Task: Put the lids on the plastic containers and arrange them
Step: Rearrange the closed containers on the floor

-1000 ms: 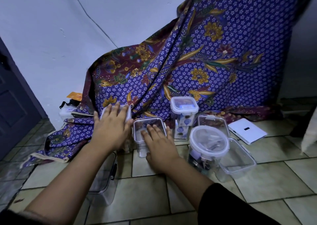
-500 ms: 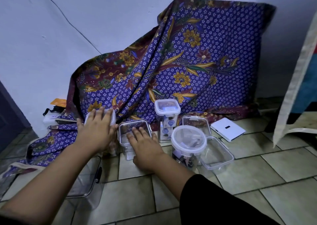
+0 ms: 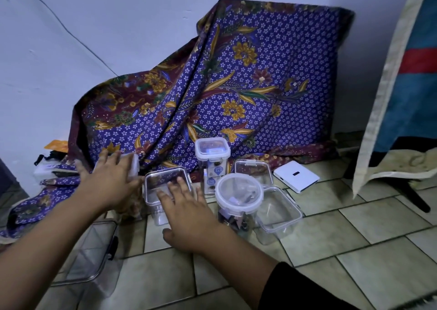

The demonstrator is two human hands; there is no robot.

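Reaching over clear plastic containers on the tiled floor point(image 3: 331, 234) with both hands.
Left hand point(image 3: 111, 186) lies flat, fingers spread, on a white lid point(image 3: 133, 165) beside the batik cloth point(image 3: 236, 92); right hand point(image 3: 186, 210), fingers released, rests over the lidded square container point(image 3: 165, 186), just left of the round lidded jar point(image 3: 238, 201) and tall container point(image 3: 212, 153).

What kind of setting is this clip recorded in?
Probably a room in a home, worked on the floor: beige floor tiles, a batik cloth draped against a plain white wall, household plastic containers.
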